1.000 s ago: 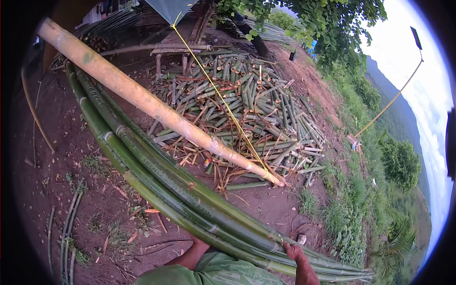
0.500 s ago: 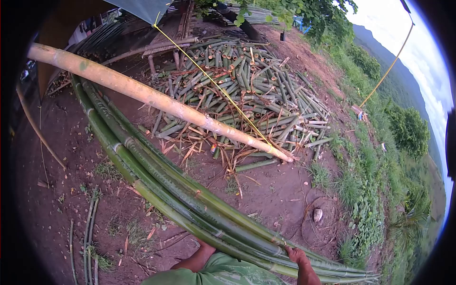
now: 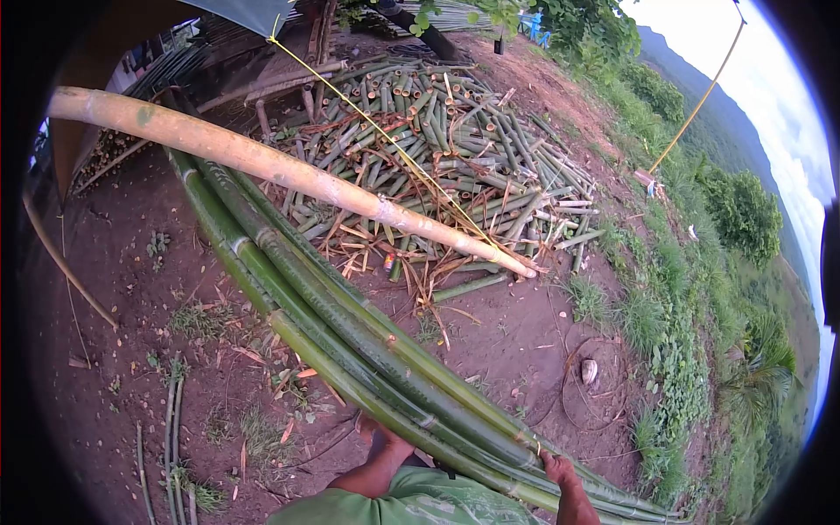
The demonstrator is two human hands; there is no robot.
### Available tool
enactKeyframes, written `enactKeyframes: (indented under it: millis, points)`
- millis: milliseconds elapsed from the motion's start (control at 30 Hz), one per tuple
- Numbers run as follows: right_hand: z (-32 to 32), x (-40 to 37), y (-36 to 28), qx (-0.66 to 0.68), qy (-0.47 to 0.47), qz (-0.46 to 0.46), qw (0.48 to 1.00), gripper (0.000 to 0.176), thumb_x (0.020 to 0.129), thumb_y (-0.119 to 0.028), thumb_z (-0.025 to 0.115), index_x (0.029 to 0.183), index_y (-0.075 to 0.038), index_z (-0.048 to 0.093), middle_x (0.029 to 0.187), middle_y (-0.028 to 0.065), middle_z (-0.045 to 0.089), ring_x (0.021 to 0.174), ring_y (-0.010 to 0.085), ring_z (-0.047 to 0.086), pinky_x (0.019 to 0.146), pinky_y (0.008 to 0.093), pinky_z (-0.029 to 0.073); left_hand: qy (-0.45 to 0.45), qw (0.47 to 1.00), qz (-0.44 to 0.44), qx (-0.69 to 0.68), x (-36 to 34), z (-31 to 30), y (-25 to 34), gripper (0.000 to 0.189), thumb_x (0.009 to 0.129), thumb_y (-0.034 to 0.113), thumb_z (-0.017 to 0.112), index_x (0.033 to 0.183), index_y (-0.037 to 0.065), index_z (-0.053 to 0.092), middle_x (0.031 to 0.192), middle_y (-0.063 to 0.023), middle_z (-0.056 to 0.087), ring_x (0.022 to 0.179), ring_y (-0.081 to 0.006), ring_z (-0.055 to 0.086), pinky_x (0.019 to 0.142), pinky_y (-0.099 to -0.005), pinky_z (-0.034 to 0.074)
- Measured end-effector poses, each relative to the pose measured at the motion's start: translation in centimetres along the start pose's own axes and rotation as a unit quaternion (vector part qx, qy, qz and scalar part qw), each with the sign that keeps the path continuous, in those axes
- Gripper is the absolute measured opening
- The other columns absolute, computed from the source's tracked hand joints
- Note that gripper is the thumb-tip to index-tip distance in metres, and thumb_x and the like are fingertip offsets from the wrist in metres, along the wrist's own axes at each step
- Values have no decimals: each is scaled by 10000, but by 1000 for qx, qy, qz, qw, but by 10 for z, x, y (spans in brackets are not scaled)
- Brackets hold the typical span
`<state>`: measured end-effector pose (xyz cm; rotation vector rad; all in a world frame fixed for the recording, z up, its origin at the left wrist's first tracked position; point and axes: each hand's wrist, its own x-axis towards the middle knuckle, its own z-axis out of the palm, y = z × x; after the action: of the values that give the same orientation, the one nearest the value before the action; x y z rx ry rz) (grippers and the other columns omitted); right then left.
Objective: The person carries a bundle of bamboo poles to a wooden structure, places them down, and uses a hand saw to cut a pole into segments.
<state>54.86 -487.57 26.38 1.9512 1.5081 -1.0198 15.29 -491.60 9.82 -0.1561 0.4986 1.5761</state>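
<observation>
A bundle of long green bamboo strips [image 3: 350, 324] runs from the upper left down to the lower right, carried in front of me. My right hand [image 3: 557, 468] grips the bundle from above near its lower right part. My left hand [image 3: 378, 435] is under the bundle near the bottom centre, partly hidden by the strips; it seems to support them. A green sleeve or garment [image 3: 411, 503] shows at the bottom edge.
A thick pale bamboo pole [image 3: 289, 175] slants above the bundle. Behind it lies a large pile of cut bamboo pieces [image 3: 455, 149]. A yellow cord [image 3: 376, 131] crosses the pile. Bare red soil on the left, grassy slope [image 3: 682, 332] on the right, a shed at top left.
The bundle has shifted forward and to the right in view. My left hand has come further into sight beneath it. The pile and pole have moved up in view.
</observation>
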Motion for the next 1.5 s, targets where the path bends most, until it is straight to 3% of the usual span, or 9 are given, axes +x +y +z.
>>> enactKeyframes:
  millis: [67, 433, 600, 633, 733, 867, 900, 1367, 1500]
  points:
    - [3, -16, -8, 19, 23, -18, 999, 751, 904, -623, 247, 1102, -19, 646, 1127, 297, 590, 1128, 428, 534, 986, 459, 393, 88, 996, -25, -14, 4, 5, 0, 807, 713, 750, 427, 1294, 197, 513, 1370, -87, 461, 1261, -334, 395, 1078, -517, 292]
    - [58, -41, -32, 106, 88, 42, 990, 758, 885, -633, 286, 1087, 1, 649, 1128, 314, 579, 1159, 422, 518, 1000, 452, 383, 37, 992, -110, -48, 25, 17, 60, 792, 815, 736, 365, 1398, 202, 417, 1439, -83, 389, 1306, -321, 359, 1121, -481, 251]
    - [74, -110, -124, 135, 116, 96, 979, 729, 884, -629, 324, 1052, -6, 663, 1078, 312, 598, 1133, 426, 533, 975, 456, 402, 7, 995, -97, -6, 34, -10, 129, 684, 846, 668, 400, 1318, 185, 506, 1339, -88, 495, 1241, -315, 425, 1090, -483, 292]
    - [85, -112, -129, 142, 128, 38, 981, 723, 892, -625, 315, 1036, -11, 669, 1053, 304, 610, 1125, 424, 538, 970, 454, 406, 24, 994, -107, -1, 38, -12, 140, 671, 850, 660, 400, 1307, 183, 513, 1329, -86, 502, 1230, -314, 432, 1084, -484, 298]
    - [72, -156, -203, 156, 93, 101, 978, 715, 905, -613, 307, 1026, -10, 672, 1039, 297, 617, 1110, 426, 547, 957, 461, 414, 66, 990, -126, 0, 9, 52, 211, 642, 858, 645, 400, 1279, 179, 531, 1309, -83, 517, 1207, -313, 447, 1069, -489, 313]
    - [110, -168, -230, 167, 132, 56, 975, 705, 922, -592, 284, 1032, -9, 666, 1024, 305, 615, 1087, 433, 554, 945, 473, 418, 70, 985, -151, -35, 7, 81, 260, 657, 853, 664, 395, 1267, 172, 529, 1314, -85, 508, 1211, -315, 441, 1068, -498, 316]
    - [109, -173, -240, 167, 54, 105, 979, 686, 931, -577, 277, 1076, -20, 651, 1078, 295, 601, 1132, 428, 524, 983, 454, 400, 82, 984, -158, -30, 4, 78, 268, 680, 848, 676, 393, 1289, 172, 513, 1333, -88, 494, 1224, -318, 430, 1077, -502, 306]
    - [247, -237, -268, 227, 20, 157, 961, 715, 926, -594, 261, 1099, -10, 637, 1101, 310, 593, 1182, 398, 516, 989, 423, 394, 126, 969, -181, 111, -60, 32, 324, 845, 804, 791, 317, 1306, 136, 501, 1288, -105, 529, 1179, -328, 482, 1031, -521, 361]
    - [256, -264, -275, 350, 89, 40, 931, 716, 925, -602, 246, 1081, -42, 664, 1083, 246, 632, 1091, 371, 580, 955, 424, 432, 99, 945, -215, 225, -66, -22, 327, 962, 731, 886, 271, 1344, 170, 462, 1343, -85, 486, 1206, -319, 459, 1027, -525, 355]
